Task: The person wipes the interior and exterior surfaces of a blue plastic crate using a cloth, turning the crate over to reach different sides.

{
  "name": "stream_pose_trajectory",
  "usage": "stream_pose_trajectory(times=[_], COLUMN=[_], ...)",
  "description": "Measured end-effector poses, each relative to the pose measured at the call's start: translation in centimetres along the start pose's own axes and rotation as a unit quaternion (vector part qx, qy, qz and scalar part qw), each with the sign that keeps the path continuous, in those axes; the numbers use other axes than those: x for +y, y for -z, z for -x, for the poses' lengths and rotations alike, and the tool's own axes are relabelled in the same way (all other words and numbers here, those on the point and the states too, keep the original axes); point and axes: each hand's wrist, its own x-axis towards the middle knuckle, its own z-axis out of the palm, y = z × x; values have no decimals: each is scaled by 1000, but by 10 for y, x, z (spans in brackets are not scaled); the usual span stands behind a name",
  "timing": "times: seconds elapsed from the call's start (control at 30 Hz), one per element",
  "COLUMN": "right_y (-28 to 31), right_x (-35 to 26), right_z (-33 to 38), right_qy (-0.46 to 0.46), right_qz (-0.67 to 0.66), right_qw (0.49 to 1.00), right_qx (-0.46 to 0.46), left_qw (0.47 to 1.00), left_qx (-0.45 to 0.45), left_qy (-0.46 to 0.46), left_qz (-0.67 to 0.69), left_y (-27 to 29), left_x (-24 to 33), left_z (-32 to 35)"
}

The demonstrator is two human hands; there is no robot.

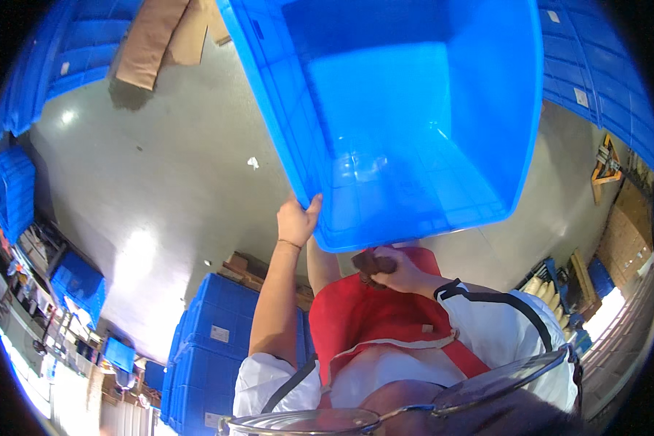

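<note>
A big blue plastic bin (407, 174) is tipped toward me, so its smooth inside shows. My left hand (298, 219) grips the bin's rim at its near left corner, thumb on the inner side. Close to my red apron (378, 316), just below the bin's near edge, my right hand (402, 270) is closed around a bunched dark brown cloth (370, 264). That cloth is apart from the bin's inner wall.
Stacked blue bins (214, 341) stand behind me on the left, with more blue bins (596, 65) at the far right. Brown cardboard (152, 43) lies on the grey floor (174, 167) at the far left. An orange-handled pallet jack (606, 161) is to the right.
</note>
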Motion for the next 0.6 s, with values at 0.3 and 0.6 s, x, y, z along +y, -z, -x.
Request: stream_pose_trajectory(times=[0.3, 0.6], right_y=[136, 174], right_x=[-93, -147], right_z=[-127, -444], right_qy=[200, 381], right_qz=[-142, -121], right_qw=[937, 883], right_qx=[248, 246], left_qw=[979, 946], left_qx=[174, 172], left_qy=[15, 133], left_qz=[107, 240], left_y=[-38, -40], left_x=[82, 95], left_z=[-1, 3])
